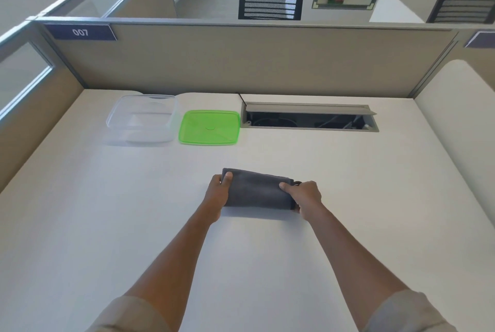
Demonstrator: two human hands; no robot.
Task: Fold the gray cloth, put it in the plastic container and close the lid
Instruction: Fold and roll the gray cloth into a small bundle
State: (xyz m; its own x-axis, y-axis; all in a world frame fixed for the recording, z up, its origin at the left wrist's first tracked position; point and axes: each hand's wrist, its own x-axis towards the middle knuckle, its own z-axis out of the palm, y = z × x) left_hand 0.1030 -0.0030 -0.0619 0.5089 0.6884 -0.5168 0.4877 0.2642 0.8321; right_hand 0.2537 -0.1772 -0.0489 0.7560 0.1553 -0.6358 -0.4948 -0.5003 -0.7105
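The gray cloth [257,189] is folded into a thick rectangle and held just above the white desk [348,184], casting a shadow under it. My left hand [218,194] grips its left end, thumb on top. My right hand [304,196] grips its right end. Farther back on the left stands the clear plastic container [142,120], open and with nothing inside. Its green lid [209,127] lies flat on the desk just to the right of it.
An open cable tray [310,117] is sunk into the desk at the back right. A beige partition [241,58] walls off the far side, with lower panels at left and right. Office chairs stand beyond it.
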